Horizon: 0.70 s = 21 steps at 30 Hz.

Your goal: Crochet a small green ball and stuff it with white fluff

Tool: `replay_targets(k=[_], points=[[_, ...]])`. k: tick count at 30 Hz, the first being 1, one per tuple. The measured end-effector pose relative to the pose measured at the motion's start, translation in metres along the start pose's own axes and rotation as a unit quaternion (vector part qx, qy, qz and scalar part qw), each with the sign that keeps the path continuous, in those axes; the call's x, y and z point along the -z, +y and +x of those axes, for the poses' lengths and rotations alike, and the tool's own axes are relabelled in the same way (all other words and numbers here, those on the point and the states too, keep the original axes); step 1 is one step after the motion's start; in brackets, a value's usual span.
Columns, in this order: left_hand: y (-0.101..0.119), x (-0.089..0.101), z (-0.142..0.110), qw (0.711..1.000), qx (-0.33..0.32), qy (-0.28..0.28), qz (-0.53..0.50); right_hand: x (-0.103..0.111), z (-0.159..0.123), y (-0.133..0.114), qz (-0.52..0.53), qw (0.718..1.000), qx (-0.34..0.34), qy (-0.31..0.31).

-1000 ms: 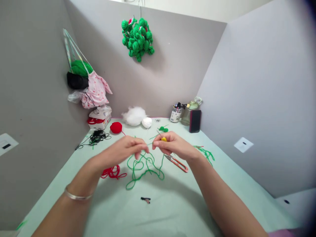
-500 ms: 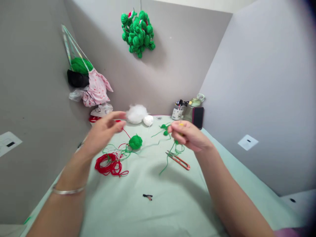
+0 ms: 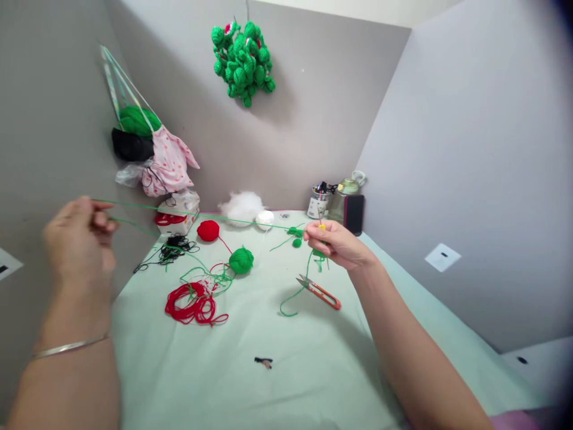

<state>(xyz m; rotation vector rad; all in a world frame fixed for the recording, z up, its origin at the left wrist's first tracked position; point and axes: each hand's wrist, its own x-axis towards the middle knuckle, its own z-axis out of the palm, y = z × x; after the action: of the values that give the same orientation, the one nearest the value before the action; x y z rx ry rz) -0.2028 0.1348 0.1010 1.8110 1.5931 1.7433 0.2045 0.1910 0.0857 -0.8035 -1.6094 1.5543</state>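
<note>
My left hand (image 3: 83, 239) is far out to the left, fingers closed on a strand of green yarn (image 3: 197, 214). The strand stretches tight across to my right hand (image 3: 340, 243); a slacker length drops from the left fingers toward the green yarn ball (image 3: 241, 261). In my closed right hand is a crochet hook (image 3: 322, 226) with a yellow handle, its thin metal shaft pointing up. A small green crocheted piece partly shows below those fingers, with a yarn tail hanging down. Orange-handled thread snips (image 3: 324, 295) lie on the table underneath.
Red yarn loops (image 3: 188, 303), a red ball (image 3: 208, 230) and tangled black yarn (image 3: 176, 248) lie at left. White stuffing (image 3: 242, 208) and a white ball (image 3: 265, 220) sit at the back, near a pen tin (image 3: 317, 204) and phone (image 3: 353, 215). A small clip (image 3: 264, 362) lies in front.
My left hand has swung left and down, closing on the green yarn and drawing it taut. My right hand stays nearly in place. The view has shifted slightly.
</note>
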Motion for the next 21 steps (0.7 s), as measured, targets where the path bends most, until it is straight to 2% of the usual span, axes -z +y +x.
replay_targets(k=[1,3,5,7,10,11,12,13,14,16,19,21], points=[[-0.002,0.005,0.001,1.0,-0.002,0.007,0.027,-0.002,0.001,0.002,-0.002,1.0,-0.005,-0.001],[0.001,0.006,0.0,0.998,0.02,-0.017,0.054,-0.014,0.004,0.006,-0.008,1.0,-0.018,-0.012],[0.014,-0.008,-0.005,0.997,0.049,-0.037,0.037,-0.031,0.005,0.01,-0.016,0.999,-0.034,-0.031],[0.034,-0.033,-0.016,0.995,0.056,-0.076,0.022,-0.049,0.004,0.012,-0.026,0.997,-0.05,-0.052],[0.063,-0.075,-0.037,0.966,0.045,-0.253,-0.016,-0.066,0.0,0.014,-0.034,0.994,-0.068,-0.075],[0.069,-0.084,-0.042,0.945,0.035,-0.324,-0.031,-0.068,-0.001,0.015,-0.033,0.994,-0.071,-0.076],[0.072,-0.091,-0.045,0.905,0.024,-0.422,-0.043,-0.068,-0.001,0.015,-0.031,0.994,-0.073,-0.075],[0.071,-0.093,-0.046,0.886,0.022,-0.462,-0.047,-0.066,-0.001,0.015,-0.029,0.994,-0.074,-0.072],[0.067,-0.09,-0.043,0.893,0.026,-0.447,-0.04,-0.062,0.0,0.015,-0.026,0.995,-0.073,-0.068],[0.052,-0.074,-0.033,0.927,0.033,-0.373,-0.025,-0.054,0.003,0.017,-0.026,0.995,-0.072,-0.06],[0.024,-0.036,-0.013,0.979,0.049,-0.195,0.005,-0.04,0.01,0.023,-0.024,0.995,-0.076,-0.051],[0.012,-0.012,-0.006,0.996,0.044,-0.081,0.012,-0.033,0.015,0.03,-0.024,0.995,-0.084,-0.05]])
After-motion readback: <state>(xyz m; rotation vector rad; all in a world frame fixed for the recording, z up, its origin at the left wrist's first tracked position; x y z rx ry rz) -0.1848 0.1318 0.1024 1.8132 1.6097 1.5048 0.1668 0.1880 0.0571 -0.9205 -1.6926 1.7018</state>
